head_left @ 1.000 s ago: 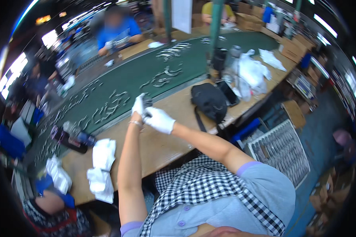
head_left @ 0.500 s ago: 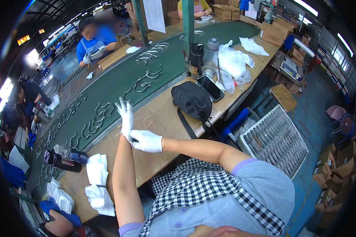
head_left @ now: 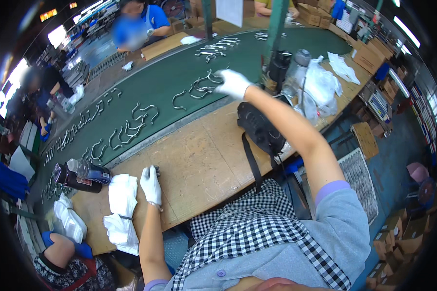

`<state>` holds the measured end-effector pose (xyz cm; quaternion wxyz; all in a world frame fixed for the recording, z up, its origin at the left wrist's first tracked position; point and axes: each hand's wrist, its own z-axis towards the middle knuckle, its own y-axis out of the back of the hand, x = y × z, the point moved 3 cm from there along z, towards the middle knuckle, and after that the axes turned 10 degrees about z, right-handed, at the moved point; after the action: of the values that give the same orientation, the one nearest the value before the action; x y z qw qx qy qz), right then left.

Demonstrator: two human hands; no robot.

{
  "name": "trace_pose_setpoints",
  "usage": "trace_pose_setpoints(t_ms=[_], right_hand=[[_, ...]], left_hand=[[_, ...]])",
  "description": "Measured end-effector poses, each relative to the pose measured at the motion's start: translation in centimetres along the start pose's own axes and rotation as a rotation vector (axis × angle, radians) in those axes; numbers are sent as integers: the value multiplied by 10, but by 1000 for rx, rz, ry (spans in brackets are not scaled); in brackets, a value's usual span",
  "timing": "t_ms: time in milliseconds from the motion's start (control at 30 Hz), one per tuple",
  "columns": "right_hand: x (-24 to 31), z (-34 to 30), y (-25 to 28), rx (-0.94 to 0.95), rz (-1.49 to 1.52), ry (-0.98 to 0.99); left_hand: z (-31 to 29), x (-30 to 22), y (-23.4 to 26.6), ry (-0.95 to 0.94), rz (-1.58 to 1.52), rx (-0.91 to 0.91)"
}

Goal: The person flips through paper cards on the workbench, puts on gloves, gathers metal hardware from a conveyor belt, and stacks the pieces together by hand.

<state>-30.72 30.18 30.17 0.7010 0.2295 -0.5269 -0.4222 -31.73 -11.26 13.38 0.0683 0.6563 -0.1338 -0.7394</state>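
My right hand (head_left: 232, 84), in a white glove, reaches out over the green belt (head_left: 165, 80). Its fingers are apart at the right end of a cluster of curved silvery metal pieces (head_left: 205, 87); no firm hold on a piece shows. Also gloved, my left hand (head_left: 151, 185) is over the wooden table edge, loosely curled with nothing visible in it. Beside it is a banded bundle of white cloth-like items (head_left: 123, 191). More curved metal pieces (head_left: 126, 132) lie in rows along the belt to the left.
Bottles (head_left: 82, 177) stand at the table's left. A black bag (head_left: 260, 128), white plastic bags (head_left: 320, 80) and a dark tumbler (head_left: 279, 65) crowd the right, near a green post (head_left: 275, 31). Co-workers (head_left: 155, 22) sit across the belt. A tray of metal pieces (head_left: 357, 182) is at lower right.
My right hand has let go of the left glove's cuff and moved away to the metal pieces on the belt. My left hand has come down toward the table. The view has shifted.
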Motion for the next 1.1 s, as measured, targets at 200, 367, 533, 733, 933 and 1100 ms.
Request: trace_pose_setpoints(t_ms=[200,367,533,733,933,1100], right_hand=[[-153,96,-16,327,-505,-271],[-200,139,-56,624,-385,-425],[-209,122,-36,353,-299,-388],[-183,119,-64,550,-325,-248],[-176,140,-73,927,212,-408],[-112,127,-92,769,-221,-120]], left_hand=[[-15,-36,-13,-319,601,56],[-3,-50,-25,-406,987,298],[3,-58,-28,-342,1051,358],[5,-57,-23,-299,1053,360],[1,-57,-23,-369,1043,329],[-11,-47,-17,-428,1007,248]])
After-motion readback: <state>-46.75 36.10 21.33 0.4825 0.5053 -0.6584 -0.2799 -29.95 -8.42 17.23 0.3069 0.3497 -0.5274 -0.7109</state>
